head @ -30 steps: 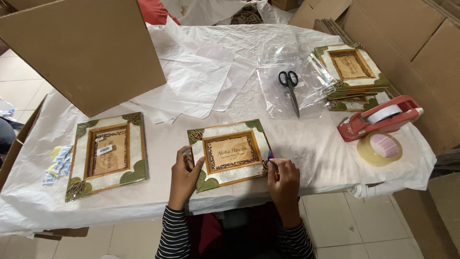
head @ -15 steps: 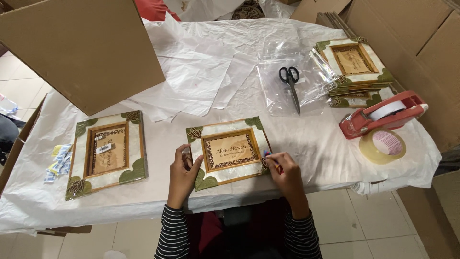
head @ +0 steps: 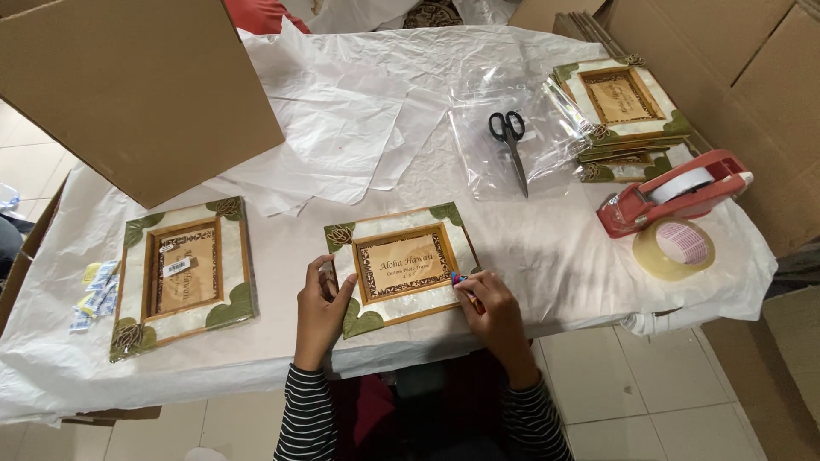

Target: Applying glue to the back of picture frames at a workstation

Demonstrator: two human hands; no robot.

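Observation:
A picture frame with a white face, green corner leaves and a brown inner border lies flat at the table's near edge. My left hand rests on its left side and steadies it. My right hand is closed around a small blue and red pen-like tool, whose tip touches the frame's right edge. A second, similar frame lies to the left, beyond my left hand.
Black scissors lie on clear plastic at the middle back. A stack of frames stands at the back right. A red tape dispenser and a roll of clear tape sit at right. Cardboard sheet leans at left; small packets lie beside it.
My right hand has shifted a little toward the frame's right edge with the tool. The head view has moved in closer. The frame and my left hand have barely moved.

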